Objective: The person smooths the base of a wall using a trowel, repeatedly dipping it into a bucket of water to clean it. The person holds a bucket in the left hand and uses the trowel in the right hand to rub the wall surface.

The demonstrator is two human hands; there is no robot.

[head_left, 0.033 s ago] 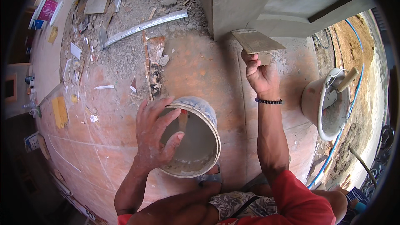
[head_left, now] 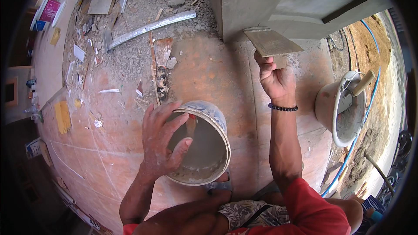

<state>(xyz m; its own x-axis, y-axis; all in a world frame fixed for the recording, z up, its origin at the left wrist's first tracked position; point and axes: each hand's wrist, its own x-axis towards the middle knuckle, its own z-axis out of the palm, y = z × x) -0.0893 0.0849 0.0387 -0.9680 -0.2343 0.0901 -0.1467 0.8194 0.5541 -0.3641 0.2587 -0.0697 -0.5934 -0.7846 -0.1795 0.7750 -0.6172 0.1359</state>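
Note:
My right hand (head_left: 277, 77), with a dark beaded bracelet at the wrist, grips a flat rectangular plastering float (head_left: 273, 42) from below. The float's plate lies near the foot of a grey wall corner, with its handle mostly hidden by my fingers. Over the left rim of a round bucket (head_left: 227, 156), my left hand (head_left: 163, 141) has its fingers spread and appears to hold nothing. Whether the palm presses on the rim I cannot tell. Greyish liquid or wet mix sits in the bucket, and a wooden-looking handle (head_left: 191, 126) leans inside, partly behind my fingers.
On the right a white bucket (head_left: 324, 104) holds grey mortar and a wooden-handled tool (head_left: 363, 83). A blue hose (head_left: 371, 100) runs past it. Rubble and a metal strip (head_left: 152, 29) lie at the back left. A grey rendered pillar (head_left: 239, 4) rises ahead.
My right hand and the float have shifted slightly to the right. My left hand and the bucket stay where they were.

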